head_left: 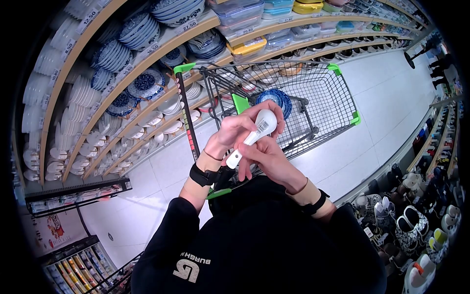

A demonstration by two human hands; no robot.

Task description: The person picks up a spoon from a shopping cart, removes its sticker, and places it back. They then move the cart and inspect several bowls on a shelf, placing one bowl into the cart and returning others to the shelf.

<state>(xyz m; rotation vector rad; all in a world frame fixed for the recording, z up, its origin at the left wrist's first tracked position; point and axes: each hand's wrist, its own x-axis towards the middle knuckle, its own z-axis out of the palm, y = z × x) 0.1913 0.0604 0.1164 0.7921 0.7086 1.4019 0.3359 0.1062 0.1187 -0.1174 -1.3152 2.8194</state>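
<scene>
A white spoon point(265, 123) with a barcode label on its bowl is held between both hands, over the near end of the shopping cart. My left hand point(240, 128) is closed around the bowl end, its fingers behind the bowl and its thumb near the label. Lower down, my right hand point(260, 152) pinches the handle, which has a small hole near its end. Beyond the hands, blue patterned dishes point(280, 101) lie in the wire cart point(323, 93).
Shelves point(142, 56) of plates, bowls and plastic boxes point(240, 14) curve along the left and far side. Shoes point(411, 223) fill racks at the right. Another person's dark-clothed legs point(442, 66) show at the far right. Low at the left is a display rack point(81, 267).
</scene>
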